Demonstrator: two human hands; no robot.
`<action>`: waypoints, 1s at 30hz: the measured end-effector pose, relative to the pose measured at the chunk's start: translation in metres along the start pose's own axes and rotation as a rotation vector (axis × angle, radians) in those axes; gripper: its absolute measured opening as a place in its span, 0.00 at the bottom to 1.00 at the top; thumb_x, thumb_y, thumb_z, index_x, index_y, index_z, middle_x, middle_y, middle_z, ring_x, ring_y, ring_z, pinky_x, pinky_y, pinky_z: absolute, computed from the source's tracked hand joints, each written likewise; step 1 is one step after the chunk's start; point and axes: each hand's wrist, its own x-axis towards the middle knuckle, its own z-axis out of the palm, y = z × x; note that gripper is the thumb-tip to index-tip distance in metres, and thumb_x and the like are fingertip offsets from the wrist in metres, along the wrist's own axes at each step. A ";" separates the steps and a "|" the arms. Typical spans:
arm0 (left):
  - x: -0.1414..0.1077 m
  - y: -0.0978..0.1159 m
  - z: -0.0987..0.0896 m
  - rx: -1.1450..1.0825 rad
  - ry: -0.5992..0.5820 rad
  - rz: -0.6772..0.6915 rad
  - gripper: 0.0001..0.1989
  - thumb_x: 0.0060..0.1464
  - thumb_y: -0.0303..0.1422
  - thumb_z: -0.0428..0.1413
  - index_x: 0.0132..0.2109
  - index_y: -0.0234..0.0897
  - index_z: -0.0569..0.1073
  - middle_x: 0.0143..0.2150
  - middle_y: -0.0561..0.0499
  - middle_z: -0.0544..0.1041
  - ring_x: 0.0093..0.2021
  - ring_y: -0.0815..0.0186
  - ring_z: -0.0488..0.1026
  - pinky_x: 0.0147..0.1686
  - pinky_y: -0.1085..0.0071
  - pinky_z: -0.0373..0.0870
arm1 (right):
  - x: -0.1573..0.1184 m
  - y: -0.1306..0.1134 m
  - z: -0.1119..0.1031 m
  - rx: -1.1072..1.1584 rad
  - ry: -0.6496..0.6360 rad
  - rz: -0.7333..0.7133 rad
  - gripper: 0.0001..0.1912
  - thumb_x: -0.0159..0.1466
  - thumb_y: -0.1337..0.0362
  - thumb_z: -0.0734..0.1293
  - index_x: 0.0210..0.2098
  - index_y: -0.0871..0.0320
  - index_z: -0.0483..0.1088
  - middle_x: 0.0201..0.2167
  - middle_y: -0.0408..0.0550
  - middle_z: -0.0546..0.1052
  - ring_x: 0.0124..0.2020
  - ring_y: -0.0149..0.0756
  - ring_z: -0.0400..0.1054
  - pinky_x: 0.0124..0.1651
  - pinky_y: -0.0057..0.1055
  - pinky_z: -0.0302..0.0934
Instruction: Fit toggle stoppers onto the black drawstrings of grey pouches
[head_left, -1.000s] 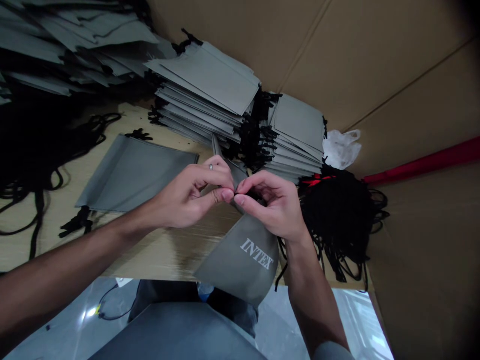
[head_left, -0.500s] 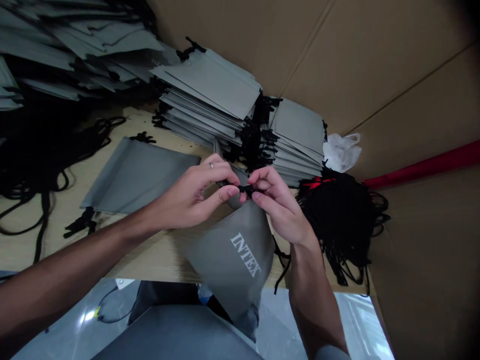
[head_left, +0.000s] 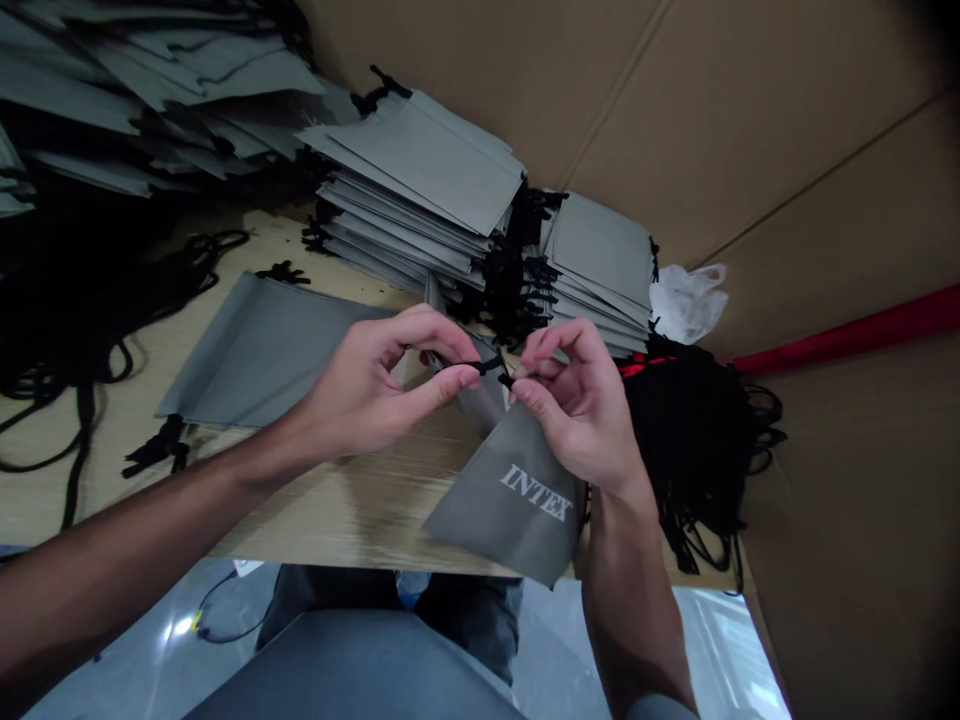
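A grey bag marked INTEX (head_left: 506,505) hangs below my hands, over the table's front edge. Its black cord (head_left: 489,365) runs between my fingertips. My left hand (head_left: 401,385) pinches the cord between thumb and fingers. The thumb and bent fingers of my right hand (head_left: 581,405) close on the cord's other part, just right of the left fingertips. Another grey bag (head_left: 262,350) lies flat on the table to the left, partly behind my left hand.
Two stacks of grey bags (head_left: 442,165) (head_left: 600,245) stand at the back. Black cords pile up at the left (head_left: 67,300) and right (head_left: 682,430). A plastic bag (head_left: 688,303) and a red strip (head_left: 847,330) lie by the cardboard wall (head_left: 750,130).
My right hand has moved slightly to the right, away from the left one. The INTEX bag has swung right and up, and its lettering lies flatter.
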 end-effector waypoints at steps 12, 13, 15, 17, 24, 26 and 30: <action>-0.003 -0.005 0.005 0.136 -0.114 0.213 0.06 0.69 0.28 0.70 0.51 0.42 0.88 0.40 0.53 0.85 0.47 0.66 0.76 0.48 0.71 0.75 | -0.004 0.007 -0.007 -0.071 -0.187 -0.110 0.24 0.66 0.78 0.72 0.43 0.48 0.56 0.45 0.42 0.67 0.37 0.34 0.65 0.35 0.34 0.63; -0.003 -0.006 0.005 0.141 -0.119 0.219 0.06 0.69 0.27 0.70 0.50 0.41 0.88 0.40 0.53 0.85 0.47 0.66 0.76 0.48 0.71 0.75 | -0.004 0.007 -0.008 -0.065 -0.198 -0.110 0.24 0.66 0.79 0.71 0.43 0.48 0.55 0.45 0.42 0.67 0.37 0.33 0.66 0.35 0.34 0.63; -0.004 -0.007 0.006 0.142 -0.132 0.231 0.06 0.68 0.27 0.70 0.50 0.41 0.88 0.40 0.53 0.86 0.46 0.66 0.76 0.48 0.71 0.76 | -0.004 0.007 -0.009 -0.066 -0.206 -0.103 0.24 0.67 0.78 0.71 0.44 0.48 0.55 0.45 0.42 0.66 0.37 0.33 0.66 0.34 0.34 0.63; -0.004 -0.008 0.006 0.134 -0.137 0.240 0.07 0.67 0.27 0.71 0.50 0.41 0.88 0.41 0.53 0.86 0.46 0.66 0.76 0.49 0.70 0.76 | -0.003 0.007 -0.010 -0.085 -0.206 -0.101 0.24 0.67 0.78 0.72 0.44 0.48 0.56 0.45 0.42 0.67 0.37 0.33 0.66 0.33 0.34 0.63; -0.002 -0.009 0.007 0.113 -0.139 0.261 0.08 0.67 0.26 0.71 0.50 0.41 0.87 0.43 0.53 0.88 0.46 0.65 0.77 0.50 0.68 0.76 | -0.004 0.007 -0.013 -0.117 -0.215 -0.084 0.22 0.67 0.76 0.73 0.44 0.48 0.57 0.44 0.43 0.68 0.36 0.34 0.63 0.32 0.34 0.61; -0.002 -0.009 0.007 0.114 -0.141 0.261 0.07 0.67 0.27 0.71 0.50 0.41 0.87 0.42 0.53 0.88 0.46 0.65 0.77 0.51 0.67 0.76 | -0.005 0.006 -0.013 -0.107 -0.216 -0.061 0.22 0.68 0.76 0.73 0.44 0.48 0.57 0.44 0.42 0.68 0.35 0.33 0.63 0.32 0.34 0.62; -0.003 -0.008 0.006 0.118 -0.155 0.270 0.06 0.67 0.27 0.71 0.50 0.41 0.88 0.43 0.52 0.88 0.46 0.65 0.77 0.51 0.67 0.76 | -0.004 0.004 -0.014 -0.102 -0.212 -0.030 0.23 0.67 0.76 0.73 0.43 0.48 0.57 0.44 0.42 0.68 0.35 0.33 0.62 0.32 0.33 0.63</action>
